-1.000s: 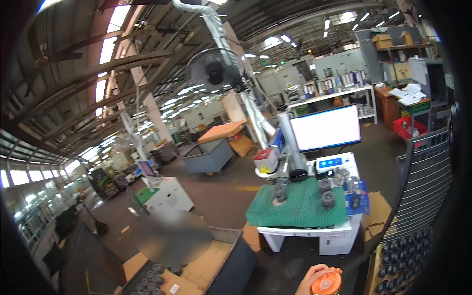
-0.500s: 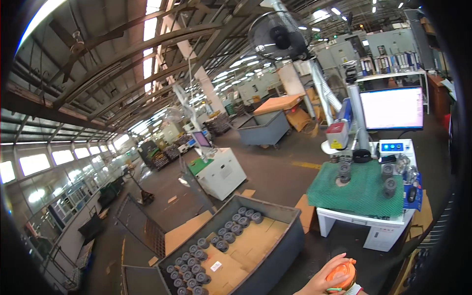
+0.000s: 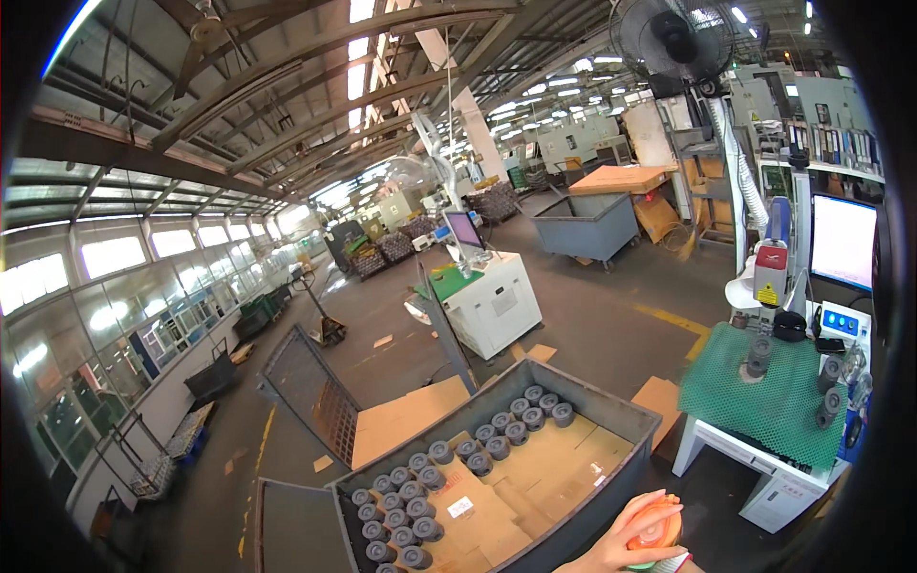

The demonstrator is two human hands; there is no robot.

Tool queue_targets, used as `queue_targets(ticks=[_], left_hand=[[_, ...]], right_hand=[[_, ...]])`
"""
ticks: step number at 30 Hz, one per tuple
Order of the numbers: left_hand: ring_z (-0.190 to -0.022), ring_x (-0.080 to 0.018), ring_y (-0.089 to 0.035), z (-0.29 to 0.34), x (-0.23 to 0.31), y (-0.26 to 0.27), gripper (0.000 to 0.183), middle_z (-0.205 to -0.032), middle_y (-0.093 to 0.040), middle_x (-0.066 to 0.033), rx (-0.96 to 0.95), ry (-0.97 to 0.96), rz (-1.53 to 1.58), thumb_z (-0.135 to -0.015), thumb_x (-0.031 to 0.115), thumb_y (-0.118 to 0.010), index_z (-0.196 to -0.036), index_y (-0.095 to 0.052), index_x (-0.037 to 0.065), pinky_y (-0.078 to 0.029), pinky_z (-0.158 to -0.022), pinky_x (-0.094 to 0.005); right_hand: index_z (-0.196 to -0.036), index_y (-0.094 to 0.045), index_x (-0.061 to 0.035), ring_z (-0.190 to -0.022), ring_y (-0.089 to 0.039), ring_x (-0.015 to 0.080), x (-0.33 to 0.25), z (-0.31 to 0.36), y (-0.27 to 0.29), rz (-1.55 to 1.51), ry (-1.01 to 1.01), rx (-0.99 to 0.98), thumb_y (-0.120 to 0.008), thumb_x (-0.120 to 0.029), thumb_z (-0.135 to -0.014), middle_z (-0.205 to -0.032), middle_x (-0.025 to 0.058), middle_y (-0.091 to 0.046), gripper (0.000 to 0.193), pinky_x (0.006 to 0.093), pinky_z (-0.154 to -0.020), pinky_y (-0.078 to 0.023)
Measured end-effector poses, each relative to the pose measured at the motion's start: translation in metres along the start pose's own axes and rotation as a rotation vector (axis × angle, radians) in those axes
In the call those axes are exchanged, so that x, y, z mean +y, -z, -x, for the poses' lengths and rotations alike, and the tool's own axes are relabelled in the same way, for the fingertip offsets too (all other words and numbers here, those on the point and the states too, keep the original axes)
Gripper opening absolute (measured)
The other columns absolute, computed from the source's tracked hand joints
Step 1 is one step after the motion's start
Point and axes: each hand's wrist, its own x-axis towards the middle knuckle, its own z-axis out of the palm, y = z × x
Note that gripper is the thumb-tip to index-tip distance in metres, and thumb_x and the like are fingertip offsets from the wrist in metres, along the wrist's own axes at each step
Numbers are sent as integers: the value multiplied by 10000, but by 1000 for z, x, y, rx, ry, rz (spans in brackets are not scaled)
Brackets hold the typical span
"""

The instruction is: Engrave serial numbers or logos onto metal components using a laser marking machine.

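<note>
At the lower right edge, my left hand [image 3: 621,540] reaches in with its fingers bent over a round orange lid [image 3: 656,523] of a container. The fingers lie along the top and the thumb is on the near side. Below the lid shows a bit of green; the rest of the container is hidden. My right hand [image 3: 676,562] shows only as a wrist with a pale cuff beside the container, its fingers out of sight. Just beyond both hands stands a grey bin [image 3: 611,477], lined with cardboard [image 3: 535,477] and holding several dark grey cylindrical parts [image 3: 417,508].
On the right, a white workbench [image 3: 726,454] has a green mesh mat [image 3: 721,382], more grey cylinders [image 3: 759,355], a red-and-blue machine head [image 3: 770,272] and a monitor [image 3: 842,241]. Farther off are a white cabinet [image 3: 501,306], another grey bin [image 3: 587,229] and a pallet jack [image 3: 325,325].
My view has turned left, so the bin and bench sit farther right in the picture. The left hand's fingers now curl farther across the orange lid.
</note>
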Motion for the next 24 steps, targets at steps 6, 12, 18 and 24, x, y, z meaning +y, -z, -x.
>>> queue_targets(ticks=[6,12,18,24], left_hand=[[-1319,-488,-464,21,-21,-1,584,-1460,-481,-280,82,41,3,-791,354,-825,-1305,-659,130,-336,-1077,-638],[-1313,-381,-517,-8,-1,-9,1056,-1398,-518,-253,517,547,605,-638,331,-931,-1513,-413,45,-388,-1114,-460],[-1558,-384,-182,-1,-40,-9,1023,-1670,-139,-240,17,446,479,-788,432,-839,-1571,-335,9,-160,-1246,-506],[-1335,-384,-502,-39,-49,-18,1098,-1431,-473,-188,-98,208,104,-596,255,-994,-1511,-406,110,-449,-1065,-566]], right_hand=[[-1431,-440,-93,-1273,-494,231,4,-24,2,-1,20,-46,-823,-337,-826,-1376,113,-529,757,412,-1078,-409],[-1462,-412,-96,-1317,-478,240,12,-31,13,8,20,-34,-819,-351,-833,-1417,119,-506,791,417,-1109,-394],[-1493,-384,-100,-1361,-463,250,15,-21,31,-4,71,-23,-816,-365,-841,-1458,125,-484,825,423,-1140,-379],[-1508,-375,-98,-1380,-463,255,26,2,58,-18,84,77,-794,-364,-860,-1481,131,-476,817,423,-1155,-378]])
